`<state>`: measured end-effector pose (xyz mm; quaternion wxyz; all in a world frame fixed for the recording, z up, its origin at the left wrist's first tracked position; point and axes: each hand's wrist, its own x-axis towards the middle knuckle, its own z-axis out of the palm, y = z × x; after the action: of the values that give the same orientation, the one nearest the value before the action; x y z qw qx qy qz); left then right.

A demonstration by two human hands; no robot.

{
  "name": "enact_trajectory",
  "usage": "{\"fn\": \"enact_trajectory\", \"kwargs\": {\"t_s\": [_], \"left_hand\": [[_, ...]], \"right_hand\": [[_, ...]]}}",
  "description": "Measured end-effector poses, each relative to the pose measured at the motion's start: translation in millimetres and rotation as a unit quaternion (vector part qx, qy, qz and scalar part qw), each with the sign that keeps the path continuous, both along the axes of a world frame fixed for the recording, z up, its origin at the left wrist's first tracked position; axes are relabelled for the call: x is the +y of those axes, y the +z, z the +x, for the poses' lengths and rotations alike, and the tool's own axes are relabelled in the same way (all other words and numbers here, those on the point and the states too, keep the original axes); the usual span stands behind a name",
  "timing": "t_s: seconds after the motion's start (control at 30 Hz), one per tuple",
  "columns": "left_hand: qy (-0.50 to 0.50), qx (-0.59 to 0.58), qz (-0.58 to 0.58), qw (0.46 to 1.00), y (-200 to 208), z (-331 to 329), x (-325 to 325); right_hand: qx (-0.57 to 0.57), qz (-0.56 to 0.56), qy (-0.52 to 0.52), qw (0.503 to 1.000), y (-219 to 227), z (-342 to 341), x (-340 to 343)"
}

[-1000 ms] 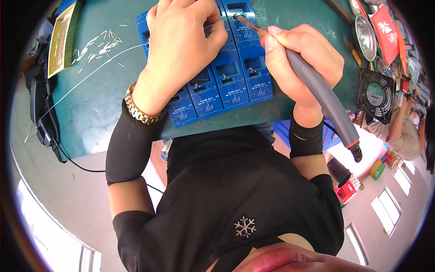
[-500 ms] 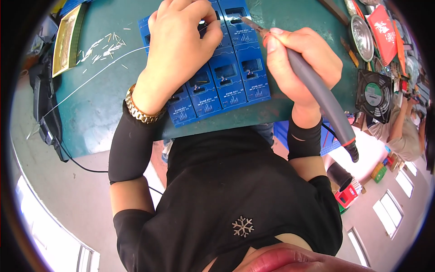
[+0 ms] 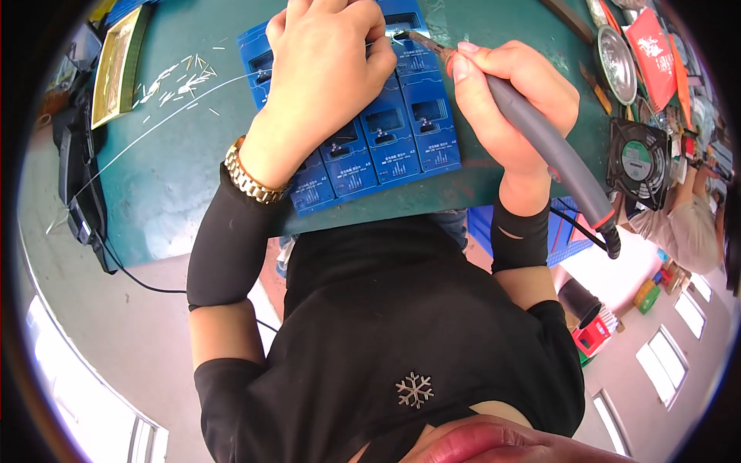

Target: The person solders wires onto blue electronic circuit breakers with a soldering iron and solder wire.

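Observation:
A blue panel of joined circuit boards [image 3: 397, 147] lies on the green table, each board with a rectangular cutout. My left hand [image 3: 328, 77] is over its left part, fingers pinched on a thin solder wire [image 3: 166, 121] that trails back to the left table edge. In my right hand [image 3: 525, 100] is a grey soldering iron [image 3: 544, 143], gripped like a pen. The iron's tip meets the far part of the panel, close to my left fingertips. My left hand hides several boards beneath it, and the exact contact point is too small to make out.
Cut wire pieces [image 3: 181, 83] lie scattered beside a yellow-rimmed tray [image 3: 116, 73]. A black device [image 3: 85, 220] sits at the left edge. On the right are a metal dish [image 3: 616, 65], a red packet [image 3: 652, 58] and a black fan [image 3: 637, 162]. Another person [image 3: 691, 231] is farther right.
My left hand has shifted slightly right with the solder wire, closer to the iron's tip. The soldering iron has moved a little left, and its rear end has swung slightly.

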<state>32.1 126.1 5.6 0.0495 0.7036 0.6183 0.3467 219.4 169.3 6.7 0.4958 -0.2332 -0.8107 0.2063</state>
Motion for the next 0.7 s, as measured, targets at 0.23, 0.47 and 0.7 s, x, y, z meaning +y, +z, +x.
{"fn": "enact_trajectory", "kwargs": {"t_s": [0.23, 0.47, 0.7], "left_hand": [[0.006, 0.000, 0.023, 1.000, -5, -2, -1], [0.041, -0.207, 0.047, 0.976, -2, -31, -14], [0.051, -0.107, 0.054, 0.991, 23, -34, -41]], "right_hand": [[-0.088, 0.068, 0.027, 0.993, 7, 3, 0], [0.073, -0.007, -0.193, 0.979, 2, 41, 15], [0.073, 0.029, -0.422, 0.903, 14, 137, 54]]}}
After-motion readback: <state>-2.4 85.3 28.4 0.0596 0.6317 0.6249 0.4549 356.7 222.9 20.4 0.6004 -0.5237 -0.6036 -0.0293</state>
